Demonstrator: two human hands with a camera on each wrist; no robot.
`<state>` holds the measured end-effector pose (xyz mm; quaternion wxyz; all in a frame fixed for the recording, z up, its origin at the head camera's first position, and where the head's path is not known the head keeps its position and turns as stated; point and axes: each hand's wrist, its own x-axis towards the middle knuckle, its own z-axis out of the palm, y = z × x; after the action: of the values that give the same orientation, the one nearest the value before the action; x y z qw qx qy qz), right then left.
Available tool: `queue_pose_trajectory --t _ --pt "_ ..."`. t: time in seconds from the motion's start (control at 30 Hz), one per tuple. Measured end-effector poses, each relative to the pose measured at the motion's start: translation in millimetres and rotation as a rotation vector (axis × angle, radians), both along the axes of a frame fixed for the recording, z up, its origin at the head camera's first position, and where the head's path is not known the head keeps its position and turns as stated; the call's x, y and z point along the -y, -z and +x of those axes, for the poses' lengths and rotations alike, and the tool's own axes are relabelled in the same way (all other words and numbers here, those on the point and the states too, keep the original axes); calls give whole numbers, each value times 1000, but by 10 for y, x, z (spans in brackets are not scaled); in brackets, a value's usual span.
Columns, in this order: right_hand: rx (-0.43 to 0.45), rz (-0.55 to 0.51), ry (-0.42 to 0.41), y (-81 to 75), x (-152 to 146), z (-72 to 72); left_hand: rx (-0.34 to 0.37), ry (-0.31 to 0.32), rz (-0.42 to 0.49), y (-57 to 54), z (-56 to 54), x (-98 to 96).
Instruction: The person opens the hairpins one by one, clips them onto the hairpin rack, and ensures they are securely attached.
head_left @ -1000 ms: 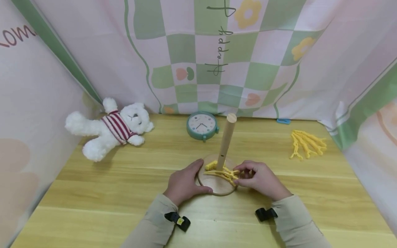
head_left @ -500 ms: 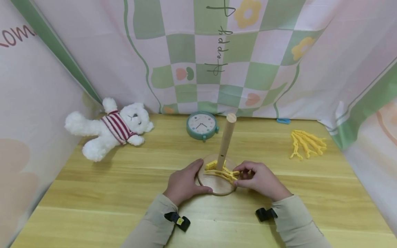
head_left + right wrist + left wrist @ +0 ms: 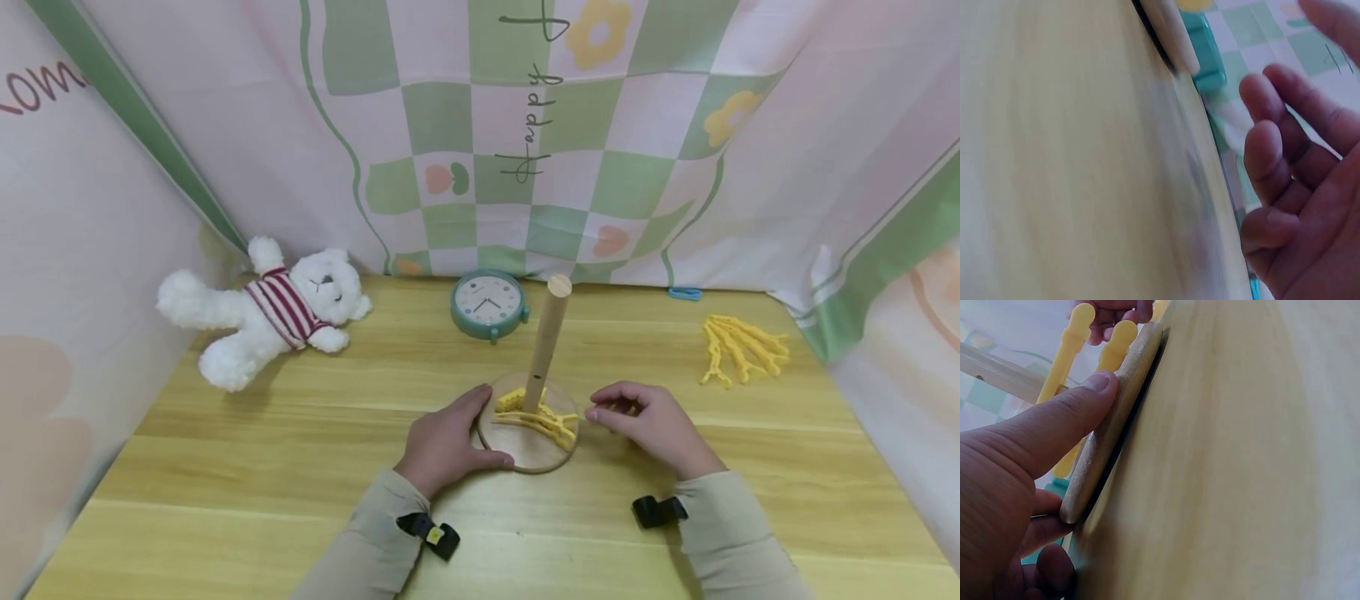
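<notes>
My left hand (image 3: 456, 442) grips the left edge of a round wooden base (image 3: 525, 457), thumb over its top. From the base rises an upright wooden post (image 3: 548, 342). Several yellow plastic pieces (image 3: 555, 429) with knobbed, branching ends lie on the base around the post's foot. In the left wrist view, one yellow piece (image 3: 1063, 362) stands out above the base's rim (image 3: 1104, 440). Just right of the base, my right hand (image 3: 656, 425) hangs with loosely curled fingers, holding nothing. Its bent fingers (image 3: 1266, 153) show apart from the wood in the right wrist view.
More yellow branching pieces (image 3: 746, 350) lie in a fan at the right. At the back are a teal clock (image 3: 489, 302) and a small blue clip (image 3: 686, 293). A white teddy bear (image 3: 281, 308) in a striped shirt lies at the left, near the curtain (image 3: 420, 100).
My right hand has let go of the yellow pieces at the base's right side and moved a little to the right. The left hand has stayed put.
</notes>
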<state>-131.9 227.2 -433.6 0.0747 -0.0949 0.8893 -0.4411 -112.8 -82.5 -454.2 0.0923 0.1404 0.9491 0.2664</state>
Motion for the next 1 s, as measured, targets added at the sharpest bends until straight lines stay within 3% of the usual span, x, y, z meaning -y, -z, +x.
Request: queue_pose_trajectory --t 0.47,1.0 --pt "-34 15 255 55 -379 -73 2 -5 -14 -16 3 -2" --pt "11 -114 689 141 -583 -106 -3 -5 20 -24 19 3"
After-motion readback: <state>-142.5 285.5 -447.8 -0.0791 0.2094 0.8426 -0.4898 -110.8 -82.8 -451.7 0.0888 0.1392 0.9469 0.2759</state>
